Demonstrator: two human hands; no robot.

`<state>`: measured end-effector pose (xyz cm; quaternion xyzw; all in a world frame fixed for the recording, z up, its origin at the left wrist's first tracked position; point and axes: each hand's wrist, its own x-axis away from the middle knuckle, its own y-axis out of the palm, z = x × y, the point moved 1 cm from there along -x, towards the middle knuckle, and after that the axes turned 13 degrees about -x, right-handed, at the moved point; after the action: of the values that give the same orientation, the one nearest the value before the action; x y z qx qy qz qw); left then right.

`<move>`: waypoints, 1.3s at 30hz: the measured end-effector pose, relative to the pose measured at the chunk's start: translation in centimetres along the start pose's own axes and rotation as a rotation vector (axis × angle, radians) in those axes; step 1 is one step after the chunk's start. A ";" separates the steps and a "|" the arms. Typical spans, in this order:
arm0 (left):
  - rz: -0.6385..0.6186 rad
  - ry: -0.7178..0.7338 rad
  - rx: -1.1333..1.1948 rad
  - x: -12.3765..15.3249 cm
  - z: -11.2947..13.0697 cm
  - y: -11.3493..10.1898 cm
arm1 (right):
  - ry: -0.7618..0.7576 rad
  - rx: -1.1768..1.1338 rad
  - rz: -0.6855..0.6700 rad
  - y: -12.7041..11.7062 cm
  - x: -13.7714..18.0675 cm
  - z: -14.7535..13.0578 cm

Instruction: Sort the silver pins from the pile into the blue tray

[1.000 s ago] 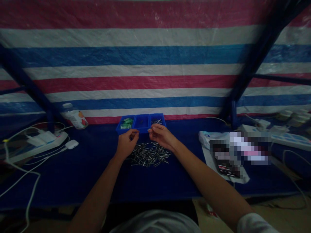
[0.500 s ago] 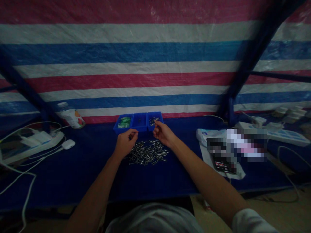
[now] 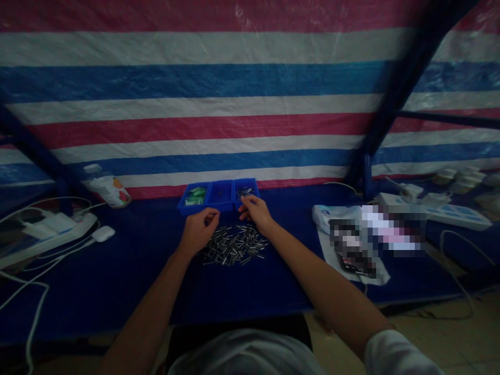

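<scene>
A pile of small metal pins [image 3: 233, 245] lies on the dark blue table [image 3: 117, 276]. My left hand [image 3: 198, 229] hovers over the pile's left edge, its fingers curled in a pinch; what it holds is too small to make out. My right hand [image 3: 253, 211] reaches over the pile's far side, fingers pointing left and down toward the pins, just in front of the blue three-compartment tray [image 3: 219, 195]. The tray's left compartment holds green pieces, and its right one holds metal pins.
A bottle [image 3: 104, 185] stands at the back left by a white power strip [image 3: 47, 229], a small white mouse-like device [image 3: 102, 234] and cables. At the right lie a white bag with blurred items [image 3: 351, 245] and another power strip [image 3: 449, 213]. A striped tarp hangs behind.
My right hand has gone from the tray's right compartment back down to the pile's far edge. My left hand stays pinched at the pile's left. The view has shifted slightly.
</scene>
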<state>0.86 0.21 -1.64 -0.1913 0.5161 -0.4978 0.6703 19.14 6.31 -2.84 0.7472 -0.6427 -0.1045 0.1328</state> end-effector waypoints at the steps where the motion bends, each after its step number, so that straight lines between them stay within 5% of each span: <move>1: 0.000 -0.002 0.000 0.0 0.0 0.0 | -0.026 0.057 0.001 0.0 0.0 0.0; 7: -0.100 0.047 -0.095 -0.2 -0.6 0.1 | -0.380 0.795 -0.092 0.0 1.3 -1.0; 11: -0.255 0.082 -0.222 -0.1 -0.9 0.2 | -0.416 1.094 -0.130 0.6 2.7 -1.7; 14: -0.331 0.095 -0.233 0.0 -0.9 0.3 | -0.385 1.149 -0.151 0.9 3.1 -1.8; 22: -0.364 0.114 -0.177 -0.1 -0.8 0.6 | -0.426 1.247 -0.543 0.9 3.6 -0.7; 39: -0.360 0.084 -0.095 0.1 -0.4 0.6 | -0.440 1.263 -0.461 0.9 3.3 0.2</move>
<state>0.78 0.55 -2.32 -0.2910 0.5241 -0.5923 0.5383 18.74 2.95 -2.65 0.7599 -0.4177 0.1143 -0.4849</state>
